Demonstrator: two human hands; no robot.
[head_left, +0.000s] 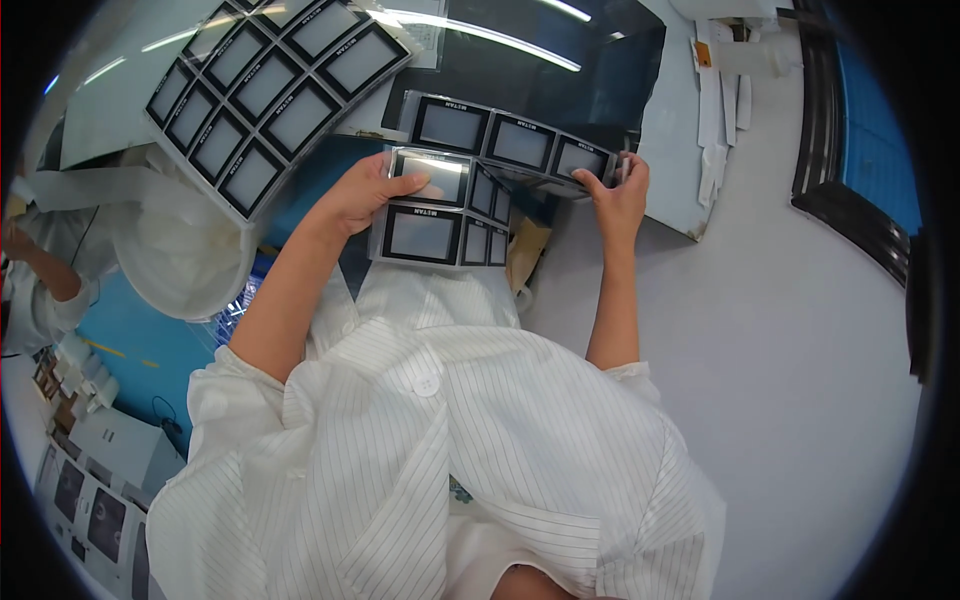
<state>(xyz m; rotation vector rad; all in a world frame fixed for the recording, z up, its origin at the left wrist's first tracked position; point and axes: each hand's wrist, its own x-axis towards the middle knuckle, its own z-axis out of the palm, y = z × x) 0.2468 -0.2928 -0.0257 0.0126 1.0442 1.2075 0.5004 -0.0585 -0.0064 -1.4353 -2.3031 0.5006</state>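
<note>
My left hand (362,194) grips the left edge of a clear plastic sheet (422,234) printed with black-framed rectangular windows, the thumb lying on top. At the right, my right hand (618,196) pinches the end of a strip of the same black-framed windows (521,143) between thumb and fingers. The piece is bent or folded in the middle, in front of my body. Whether the strip and the nearer part are one sheet or two, I cannot tell. The fingers beneath the sheet are hidden.
A larger sheet of black-framed windows (262,92) lies at the far left, overhanging the table edge. A dark glossy panel (560,62) covers part of the table (682,150). A whitish plastic-lined bin (185,255) stands below left. Another person's arm (50,270) shows at far left.
</note>
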